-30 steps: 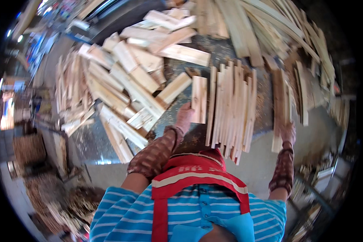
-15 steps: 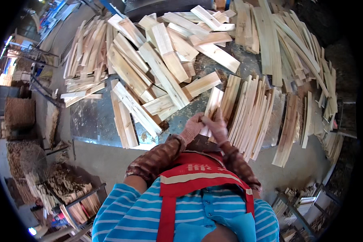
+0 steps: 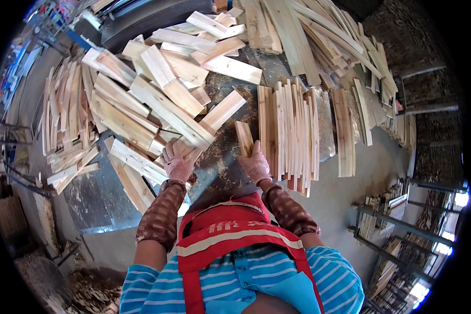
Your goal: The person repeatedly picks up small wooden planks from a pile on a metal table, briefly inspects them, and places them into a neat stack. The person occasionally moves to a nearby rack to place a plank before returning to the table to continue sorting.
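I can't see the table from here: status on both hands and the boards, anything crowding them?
Left hand at near edge of jumbled boards, grip unclear. Right hand holding short board. Row of strips close on its right.

On the counter (image 3: 97, 204), loose boards (image 3: 165, 110) lie heaped left of centre; farther left is a bundle of strips (image 3: 68, 99). Right of the heap come a short board (image 3: 243, 137), a row of parallel slats (image 3: 293, 136) and, set apart, further boards (image 3: 343, 131). Long planks (image 3: 293, 42) lie behind the row.
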`<state>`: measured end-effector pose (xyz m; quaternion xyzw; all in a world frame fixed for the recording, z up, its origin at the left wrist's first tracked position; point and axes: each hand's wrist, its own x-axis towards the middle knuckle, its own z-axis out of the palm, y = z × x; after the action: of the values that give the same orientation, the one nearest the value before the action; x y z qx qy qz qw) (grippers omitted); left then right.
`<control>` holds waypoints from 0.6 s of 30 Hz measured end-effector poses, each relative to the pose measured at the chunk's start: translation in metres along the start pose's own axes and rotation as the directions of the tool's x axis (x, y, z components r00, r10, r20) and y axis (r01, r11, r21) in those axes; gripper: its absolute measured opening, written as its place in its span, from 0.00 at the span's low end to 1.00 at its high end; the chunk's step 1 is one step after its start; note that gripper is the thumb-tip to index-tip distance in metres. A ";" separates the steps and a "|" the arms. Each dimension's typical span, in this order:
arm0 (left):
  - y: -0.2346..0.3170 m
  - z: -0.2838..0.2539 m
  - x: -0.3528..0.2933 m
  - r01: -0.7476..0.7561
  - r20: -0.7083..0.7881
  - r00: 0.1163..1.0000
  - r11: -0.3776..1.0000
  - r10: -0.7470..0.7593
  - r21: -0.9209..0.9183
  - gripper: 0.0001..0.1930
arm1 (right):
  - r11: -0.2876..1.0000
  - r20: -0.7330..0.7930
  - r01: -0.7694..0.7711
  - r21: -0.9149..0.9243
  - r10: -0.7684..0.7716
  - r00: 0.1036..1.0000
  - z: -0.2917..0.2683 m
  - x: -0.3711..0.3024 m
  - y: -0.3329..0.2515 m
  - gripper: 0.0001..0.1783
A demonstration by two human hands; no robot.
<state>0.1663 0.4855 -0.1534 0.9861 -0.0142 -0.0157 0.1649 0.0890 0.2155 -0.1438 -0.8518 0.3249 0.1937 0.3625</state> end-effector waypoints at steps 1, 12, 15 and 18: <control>-0.010 0.015 0.001 -0.030 -0.051 0.998 0.998 0.032 0.053 0.51 | 1.000 -0.045 0.007 -0.028 -0.008 0.999 -0.002 -0.005 -0.004 0.56; 0.005 -0.024 0.027 0.017 0.398 0.917 0.999 -0.004 -0.030 0.53 | 0.987 -0.318 0.092 -0.134 -0.131 0.939 -0.027 -0.017 0.021 0.28; -0.001 -0.033 0.020 0.070 0.471 0.879 0.955 0.079 -0.290 0.54 | 0.973 -0.189 0.022 -0.228 -0.066 0.980 -0.030 -0.004 0.011 0.26; -0.014 -0.026 0.018 0.236 0.556 0.807 0.756 0.197 -0.610 0.50 | 0.939 -0.118 -0.036 -0.343 -0.005 0.993 -0.033 0.025 0.023 0.22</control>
<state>0.1853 0.5063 -0.1338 0.8097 -0.0473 -0.3264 0.4853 0.0942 0.1684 -0.1473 -0.9093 0.3133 0.2002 0.1869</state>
